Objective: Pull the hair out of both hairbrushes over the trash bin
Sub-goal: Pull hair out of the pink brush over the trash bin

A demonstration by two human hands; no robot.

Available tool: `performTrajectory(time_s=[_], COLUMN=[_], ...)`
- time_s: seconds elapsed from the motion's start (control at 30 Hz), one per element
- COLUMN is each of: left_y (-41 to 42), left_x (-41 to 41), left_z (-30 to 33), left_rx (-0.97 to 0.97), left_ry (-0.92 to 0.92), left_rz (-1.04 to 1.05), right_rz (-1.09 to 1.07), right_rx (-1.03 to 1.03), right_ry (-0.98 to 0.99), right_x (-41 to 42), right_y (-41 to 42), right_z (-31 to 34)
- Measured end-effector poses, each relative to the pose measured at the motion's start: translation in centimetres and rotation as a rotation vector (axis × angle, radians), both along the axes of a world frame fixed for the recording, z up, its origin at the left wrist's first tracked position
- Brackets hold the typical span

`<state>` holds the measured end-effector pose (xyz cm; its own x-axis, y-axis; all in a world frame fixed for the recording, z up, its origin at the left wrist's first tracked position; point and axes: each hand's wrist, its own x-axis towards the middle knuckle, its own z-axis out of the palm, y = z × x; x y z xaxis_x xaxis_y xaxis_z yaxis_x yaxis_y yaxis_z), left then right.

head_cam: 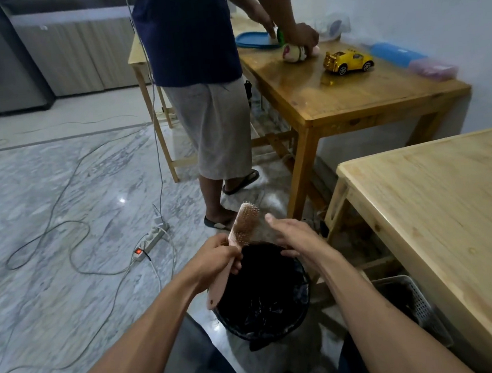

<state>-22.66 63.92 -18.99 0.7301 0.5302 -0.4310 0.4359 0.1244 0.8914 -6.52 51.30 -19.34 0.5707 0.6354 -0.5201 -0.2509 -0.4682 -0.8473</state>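
Item: our left hand [215,259] clenches the brush [237,240] by its handle over the bin [263,298], our right hand [290,236] open and empty just beside the bristles, so pulled hair could miss the rim.

Dim, soft-focused, edges bowed; glare spots on floor [59,178].

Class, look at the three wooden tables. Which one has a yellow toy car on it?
The darker varnished table by the wall, where the yellow toy car sits. The pale table nearest the camera and the far one show none.
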Motion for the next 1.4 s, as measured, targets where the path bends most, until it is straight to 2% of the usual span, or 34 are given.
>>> performTrajectory(time_s=[0.1,0.2,0.37,0.47,0.53,0.67,0.8,0.9,0.97,1.03,1.1,1.27,1.4], left_y=[-0.3,-0.3,1.1,1.9,1.7,0.9,0.3,0.4,0.9,2.1,3.4,3.3,1.7], left_x=[-0.2,0.3,0.1,-0.4,-0.5,-0.4,0.0,-0.1,-0.2,-0.5,-1.1,-1.1,0.0], left_z=[-0.6,-1.4,-3.3,-3.2,-3.0,-2.2,-1.6,-1.8,-2.2,-2.6,-3.0,-3.6,-4.4], left_rx=[0.011,0.076,-0.144,-0.213,-0.183,-0.054,0.041,0.042,-0.021,-0.103,-0.107,-0.004,0.228], left_ry=[-0.03,0.015,-0.002,-0.044,-0.052,-0.059,-0.076,-0.072,-0.08,-0.097,-0.086,-0.065,-0.023], left_rz=[-0.001,0.055,0.328,0.425,0.398,0.212,0.161,0.136,0.198,0.365,0.452,0.304,0.185], right_rz=[0.052,-0.043,-0.039,-0.056,-0.041,0.078,-0.025,-0.055,-0.063,-0.088,-0.113,-0.07,-0.116], right_rx=[0.027,0.024,-0.029,-0.06,-0.068,-0.103,0.065,0.057,0.03,0.011,-0.028,-0.112,0.028], right_ry=[0.013,-0.014,-0.019,-0.01,-0.011,-0.135,-0.123,-0.207,-0.221,-0.228,-0.216,-0.216,-0.236], right_x=[-1.3,-1.5,-0.8,-0.3,0.1,0.1,-0.3,-0.8,-1.1,-1.1,-0.8,-0.7,-1.1], right_y=[0.7,0.4,-0.9,-1.9,-2.5,-1.7,0.2,1.2,1.2,0.5,-0.9,-1.8,-0.4], right_z=[-0.2,-0.8,-1.5,-2.1,-2.3,-1.1,0.7,-0.2,-0.9,-1.4,-2.0,-2.3,0.0])
